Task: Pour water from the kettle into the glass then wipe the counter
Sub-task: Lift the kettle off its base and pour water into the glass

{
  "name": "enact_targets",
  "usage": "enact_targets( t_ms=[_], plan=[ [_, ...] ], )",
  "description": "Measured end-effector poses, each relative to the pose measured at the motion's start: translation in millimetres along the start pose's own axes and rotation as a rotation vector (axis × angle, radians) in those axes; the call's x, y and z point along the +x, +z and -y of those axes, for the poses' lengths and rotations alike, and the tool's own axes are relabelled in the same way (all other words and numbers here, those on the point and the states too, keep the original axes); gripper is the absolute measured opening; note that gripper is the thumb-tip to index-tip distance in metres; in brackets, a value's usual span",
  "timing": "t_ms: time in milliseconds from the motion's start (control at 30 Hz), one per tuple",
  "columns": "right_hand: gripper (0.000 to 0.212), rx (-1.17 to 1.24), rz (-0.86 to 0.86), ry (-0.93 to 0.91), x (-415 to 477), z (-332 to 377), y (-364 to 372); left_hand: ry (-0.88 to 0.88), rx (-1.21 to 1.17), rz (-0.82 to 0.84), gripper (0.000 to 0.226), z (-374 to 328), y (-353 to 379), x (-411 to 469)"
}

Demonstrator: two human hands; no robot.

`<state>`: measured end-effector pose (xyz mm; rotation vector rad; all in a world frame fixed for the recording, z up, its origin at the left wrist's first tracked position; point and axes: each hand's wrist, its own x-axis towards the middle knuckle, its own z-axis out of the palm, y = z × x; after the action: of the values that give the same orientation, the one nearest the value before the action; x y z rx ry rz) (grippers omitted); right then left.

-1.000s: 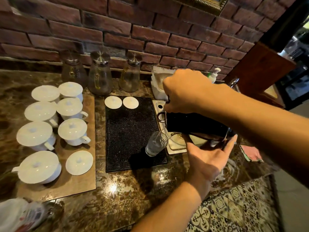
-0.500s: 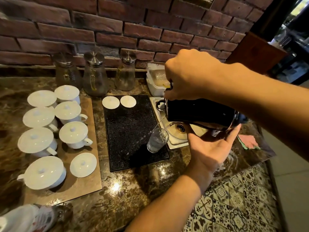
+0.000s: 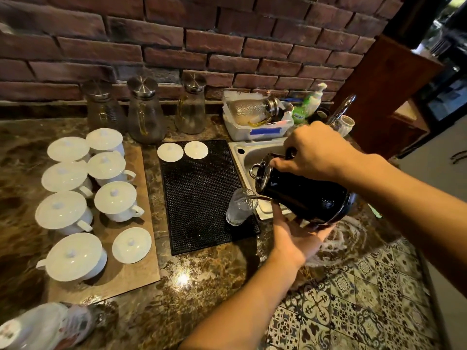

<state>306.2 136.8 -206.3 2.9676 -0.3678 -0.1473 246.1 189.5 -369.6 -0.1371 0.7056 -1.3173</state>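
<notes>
A black kettle [image 3: 303, 195] with a steel lid is tipped to the left, its spout over a clear glass [image 3: 241, 207]. A thin stream of water runs into the glass, which is partly full and stands at the right edge of a black mat [image 3: 199, 195]. My right hand [image 3: 316, 150] grips the kettle's handle from above. My left hand [image 3: 295, 238] is pressed flat under the kettle's base. The dark marble counter [image 3: 207, 281] shows wet streaks to the right of my left hand.
A steel sink [image 3: 250, 152] lies behind the kettle, with a white tub [image 3: 255, 127] of dishes and soap bottles [image 3: 307, 104] at the wall. Three glass carafes [image 3: 145, 112] stand at the back. Several lidded white cups [image 3: 115, 200] sit on a board at left.
The kettle has come down and nearer to the glass, and the stream now lands inside it. The camera view has shifted, showing more of the sink.
</notes>
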Motion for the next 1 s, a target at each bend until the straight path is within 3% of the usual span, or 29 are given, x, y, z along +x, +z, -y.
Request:
enact_targets(
  t_ms=[567, 867, 1000],
  plan=[
    [0.05, -0.054, 0.021, -0.05, 20.8, 3.7, 1.3, -0.026, 0.017, 0.098, 0.099, -7.5, -5.3, 14.3],
    [0.04, 0.104, -0.018, 0.016, -4.6, -23.1, 28.2, 0.043, 0.272, 0.035, 0.083, -7.3, -34.1, 25.4],
    [0.045, 0.149, -0.036, 0.11, -20.8, -48.5, 51.4, 0.076, 0.455, -0.024, 0.082, -9.6, -40.5, 30.7]
  ],
)
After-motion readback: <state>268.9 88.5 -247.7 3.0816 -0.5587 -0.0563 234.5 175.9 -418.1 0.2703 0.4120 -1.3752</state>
